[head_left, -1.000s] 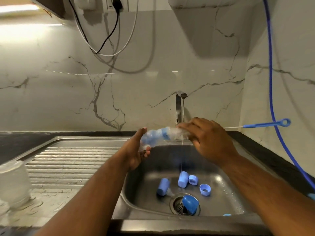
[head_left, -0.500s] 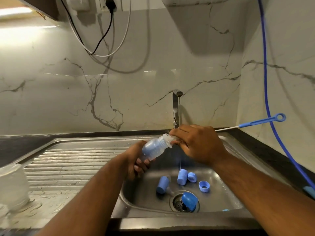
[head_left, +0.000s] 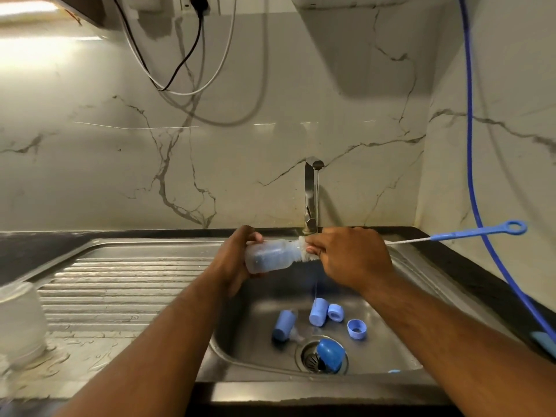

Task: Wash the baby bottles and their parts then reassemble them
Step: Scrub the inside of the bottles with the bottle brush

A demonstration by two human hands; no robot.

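My left hand [head_left: 237, 260] grips a clear baby bottle [head_left: 269, 255] by its base, lying sideways over the sink basin [head_left: 400, 335]. My right hand [head_left: 350, 258] pinches a bottle brush at the bottle's mouth, white bristles showing there, and its blue handle [head_left: 478, 233] sticks out to the right. A thin stream runs from the tap [head_left: 311, 194]. In the basin lie a blue bottle [head_left: 284, 325], a blue cap [head_left: 318, 312], two blue rings [head_left: 335, 312] [head_left: 357, 328] and a blue dome cap [head_left: 330, 355] on the drain.
A ribbed steel drainboard [head_left: 126, 284] stretches left, wet at its front. An upturned clear container [head_left: 19, 320] stands at its left edge. A blue hose [head_left: 469, 130] hangs down the right wall. Cables dangle from a socket above.
The bottle has tipped from slanting down-left back to nearly level and risen a little. The brush sits deeper in its mouth, and my view has shifted slightly.
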